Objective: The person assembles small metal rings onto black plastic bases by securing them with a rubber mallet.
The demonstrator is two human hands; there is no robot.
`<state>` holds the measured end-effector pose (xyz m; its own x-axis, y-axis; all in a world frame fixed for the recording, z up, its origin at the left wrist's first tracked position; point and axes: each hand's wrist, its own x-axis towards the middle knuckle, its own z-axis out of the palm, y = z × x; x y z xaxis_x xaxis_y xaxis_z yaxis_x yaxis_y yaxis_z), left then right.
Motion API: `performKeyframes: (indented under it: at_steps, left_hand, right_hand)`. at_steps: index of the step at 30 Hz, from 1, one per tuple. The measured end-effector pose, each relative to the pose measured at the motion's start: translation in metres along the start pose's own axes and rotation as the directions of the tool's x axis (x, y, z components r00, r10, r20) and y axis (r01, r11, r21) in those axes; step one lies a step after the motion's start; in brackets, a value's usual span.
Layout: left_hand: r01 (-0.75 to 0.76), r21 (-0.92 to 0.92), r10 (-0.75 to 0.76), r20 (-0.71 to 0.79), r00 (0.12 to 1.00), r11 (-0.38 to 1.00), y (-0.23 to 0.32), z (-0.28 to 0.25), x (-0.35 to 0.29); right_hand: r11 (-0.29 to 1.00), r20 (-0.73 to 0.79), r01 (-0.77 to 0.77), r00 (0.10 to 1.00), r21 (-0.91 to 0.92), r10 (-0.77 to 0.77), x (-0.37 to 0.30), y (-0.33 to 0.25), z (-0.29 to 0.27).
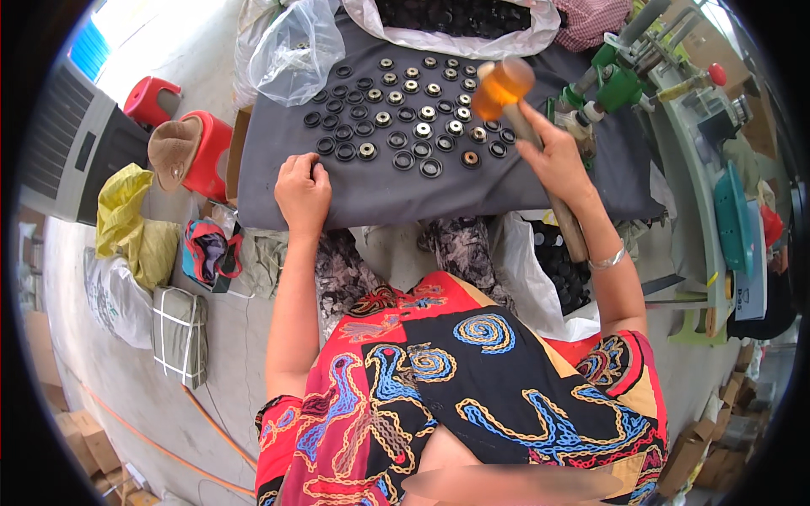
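Observation:
My right hand is wrapped round the wooden handle of a mallet, whose amber head is raised over the table and slightly blurred. Below and left of that head, many small round parts lie in loose rows on the dark cloth. Some are plain black rings; others are black rings with a silvery metal piece in the middle. My left hand rests at the table's near left, closed with curled fingers, just beside a black ring. Whatever its fingers hold, if anything, is hidden.
A white sack of black parts and a clear plastic bag sit at the far side. Green metal equipment stands at the right. Another open sack of black parts is below the table edge. Red stools stand left.

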<state>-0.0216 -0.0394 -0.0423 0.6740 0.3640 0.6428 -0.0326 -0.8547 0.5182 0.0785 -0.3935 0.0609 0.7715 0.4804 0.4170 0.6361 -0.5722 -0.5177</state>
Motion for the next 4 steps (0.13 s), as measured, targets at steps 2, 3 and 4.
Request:
performKeyframes:
  at_steps: [2, 3, 4]
  left_hand:
    - [-0.022, 0.018, 0.022, -0.015, 1.0, 1.0, 0.002, -0.002, 0.005]
    - [0.027, 0.006, -0.027, 0.012, 1.0, 1.0, 0.003, -0.003, 0.002]
    - [0.075, -0.006, -0.075, 0.035, 0.997, 0.997, 0.004, -0.003, 0.002]
  right_hand:
    - [0.998, 0.01, -0.056, 0.998, 0.001, 0.056, 0.013, -0.009, 0.001]
    - [0.996, 0.039, -0.085, 0.996, 0.01, 0.085, 0.015, -0.009, 0.005]
    - [0.994, 0.066, -0.11, 0.992, 0.017, 0.109, 0.019, -0.007, 0.012]
